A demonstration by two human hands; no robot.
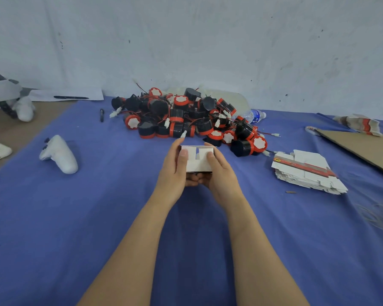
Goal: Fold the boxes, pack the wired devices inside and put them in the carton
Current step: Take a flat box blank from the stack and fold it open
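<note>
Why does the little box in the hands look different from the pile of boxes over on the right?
The held box is popped into shape; the stacked boxes lie flat. The held box is gripped by the left hand and right hand; the stacked boxes rest on the blue cloth. Both are white card.

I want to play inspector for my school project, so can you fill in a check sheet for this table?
Surface: blue cloth covers the table.
Job's things: white box held mid-fold; pile of wired devices behind it; stack of flat boxes at right; cardboard far right.
Clutter: white controller at left; water bottle beside the pile.
Hands: left hand and right hand grip the white box, thumbs on its flaps.
Cables: red wires with white plugs trail from the pile.
Surroundings: scuffed white wall; headset far left.
</note>
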